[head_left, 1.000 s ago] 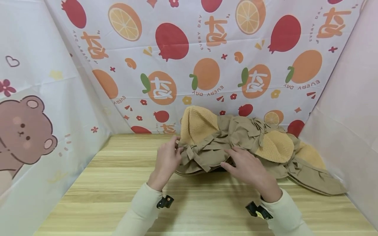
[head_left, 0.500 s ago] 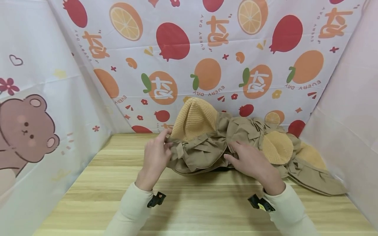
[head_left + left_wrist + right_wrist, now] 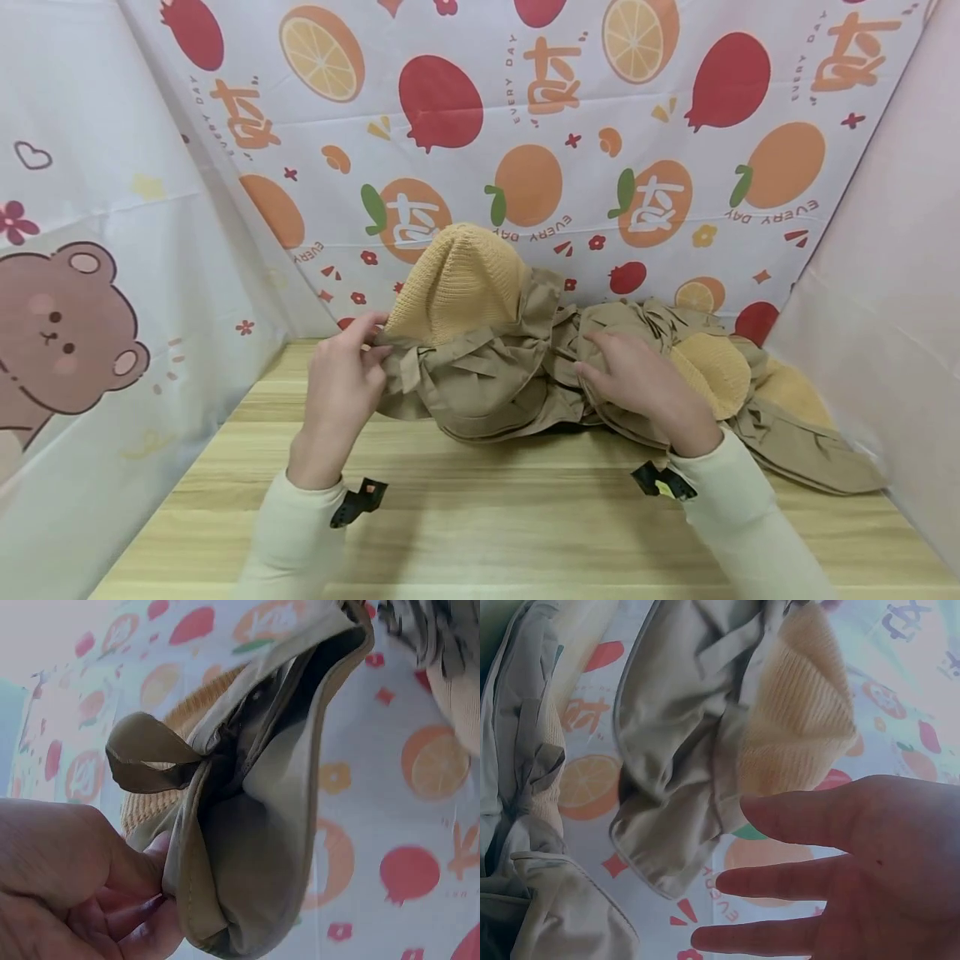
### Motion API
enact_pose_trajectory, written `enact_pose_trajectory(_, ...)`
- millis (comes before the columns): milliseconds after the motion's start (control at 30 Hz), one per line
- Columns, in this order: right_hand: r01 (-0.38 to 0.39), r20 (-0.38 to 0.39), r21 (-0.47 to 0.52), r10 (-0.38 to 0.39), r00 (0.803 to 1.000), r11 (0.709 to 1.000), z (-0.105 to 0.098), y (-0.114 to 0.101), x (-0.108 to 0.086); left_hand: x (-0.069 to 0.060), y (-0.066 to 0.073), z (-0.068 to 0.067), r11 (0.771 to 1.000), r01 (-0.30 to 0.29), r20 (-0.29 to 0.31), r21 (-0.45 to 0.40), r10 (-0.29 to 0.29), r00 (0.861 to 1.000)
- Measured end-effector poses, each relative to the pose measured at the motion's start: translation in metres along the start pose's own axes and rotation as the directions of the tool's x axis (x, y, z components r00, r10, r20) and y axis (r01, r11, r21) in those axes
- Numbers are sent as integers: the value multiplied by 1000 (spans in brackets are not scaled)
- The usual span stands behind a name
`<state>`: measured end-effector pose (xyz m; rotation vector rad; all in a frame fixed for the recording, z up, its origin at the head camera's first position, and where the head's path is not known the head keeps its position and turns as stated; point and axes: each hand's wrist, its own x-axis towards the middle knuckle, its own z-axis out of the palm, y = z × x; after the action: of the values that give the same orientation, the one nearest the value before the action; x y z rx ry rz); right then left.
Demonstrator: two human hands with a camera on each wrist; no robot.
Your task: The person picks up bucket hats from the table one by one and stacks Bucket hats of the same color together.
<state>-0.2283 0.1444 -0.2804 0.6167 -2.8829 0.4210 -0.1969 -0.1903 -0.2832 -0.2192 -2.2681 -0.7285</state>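
A sun hat (image 3: 459, 287) with a yellow woven crown and a wide khaki cloth brim stands tilted against the back cloth in the head view. My left hand (image 3: 337, 396) pinches its brim at the left side. The left wrist view shows thumb and fingers (image 3: 154, 930) on the brim's edge, beside a cloth loop (image 3: 146, 754). My right hand (image 3: 648, 379) is over the brims to the right, fingers extended. In the right wrist view its fingers (image 3: 780, 885) are straight and spread with nothing between them, near the hat (image 3: 795, 712).
More hats of the same kind lie in an overlapping heap at the right, with yellow crowns (image 3: 714, 372) and a khaki brim (image 3: 813, 454) showing. They rest on a wooden table (image 3: 480, 517). Printed cloth (image 3: 480, 100) hangs behind, with pale cloth on both sides.
My left hand has moved left, drawing the hat left and upward, away from the heap. The right hand has risen slightly and the hat has slid away from it.
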Motion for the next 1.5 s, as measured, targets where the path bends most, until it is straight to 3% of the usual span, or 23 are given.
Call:
enact_pose_trajectory(133,-12,-9,-7,12,1000,1000,0,3,9,0,-8,-9,1000,-8,21,-1,8,1000)
enact_pose_trajectory(400,-61,13,91,61,998,994,0,10,22,2,-24,-20,997,-71,121,-22,73,990)
enact_pose_trajectory(600,-15,21,21,15,1000,1000,8,13,33,2,-32,-24,992,-120,141,-33,123,982)
enact_pose_trajectory(733,20,41,8,-20,999,1000,15,13,38,2,-37,-25,991,-127,140,-51,133,981)
enact_pose_trajectory(900,20,92,94,-29,995,995,21,10,39,3,-46,-25,991,-115,83,-75,121,989)
enact_pose_trajectory(1067,7,100,110,-18,995,994,25,6,42,4,-55,-26,991,-118,36,-64,121,992)
enact_pose_trajectory(1367,59,139,119,-76,987,991,35,7,55,6,-67,-32,990,-131,86,-54,135,987)
enact_pose_trajectory(1500,93,147,173,-119,982,981,40,6,57,7,-72,-37,992,-115,102,-42,119,988)
